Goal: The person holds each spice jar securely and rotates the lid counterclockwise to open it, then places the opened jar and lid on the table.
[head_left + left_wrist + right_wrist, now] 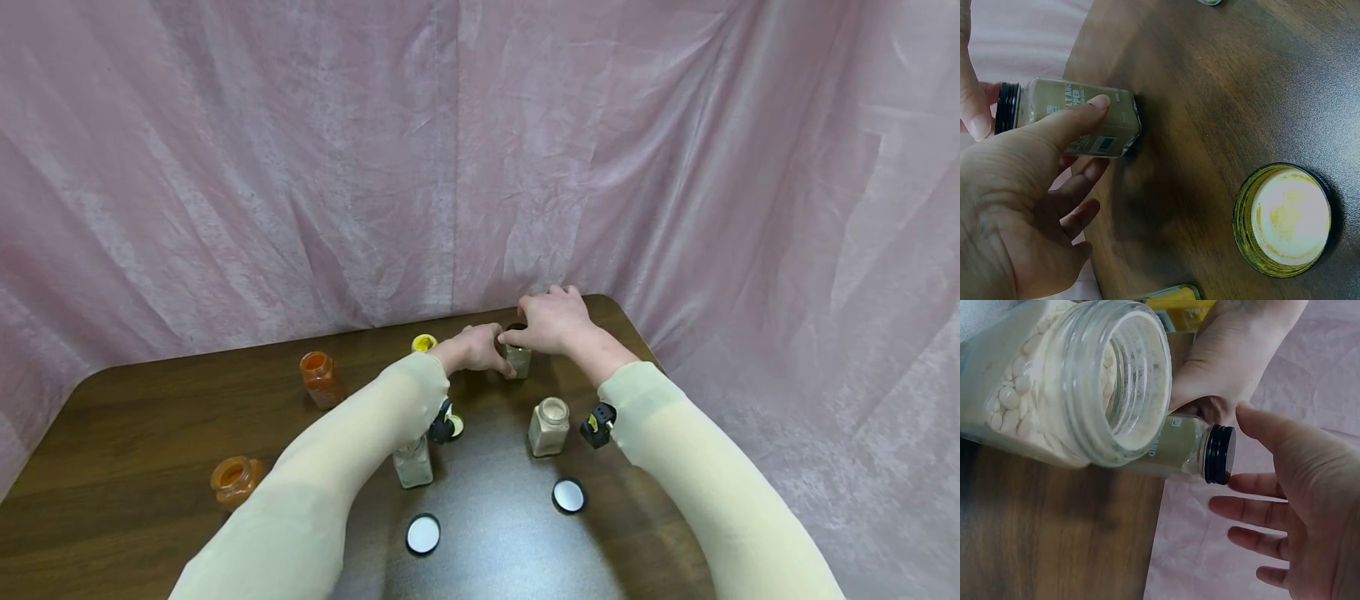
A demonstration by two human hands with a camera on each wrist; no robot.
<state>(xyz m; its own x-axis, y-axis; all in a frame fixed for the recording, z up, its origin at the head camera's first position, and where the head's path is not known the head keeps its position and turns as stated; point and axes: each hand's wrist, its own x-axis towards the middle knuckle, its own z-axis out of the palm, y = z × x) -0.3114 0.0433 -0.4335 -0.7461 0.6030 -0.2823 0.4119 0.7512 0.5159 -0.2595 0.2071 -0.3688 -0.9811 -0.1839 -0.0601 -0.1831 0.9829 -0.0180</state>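
A square glass spice jar (1119,119) with grey-green contents, its label partly reading "pepper", stands near the table's far edge. My left hand (476,348) grips its side between thumb and fingers. The jar's black lid (1219,454) is on. My right hand (555,321) is around this lid, thumb on one side and fingers on the other. In the right wrist view the thumb is apart from the lid, and one fingertip is at its rim; whether it touches I cannot tell.
A lidless jar of pale contents (549,433) stands below my right hand. Another jar (415,468) is partly behind my left sleeve. Upturned lids (422,534) lie nearby. Left are orange jars (322,385) and a yellow one (424,342). A pink curtain (375,167) hangs behind.
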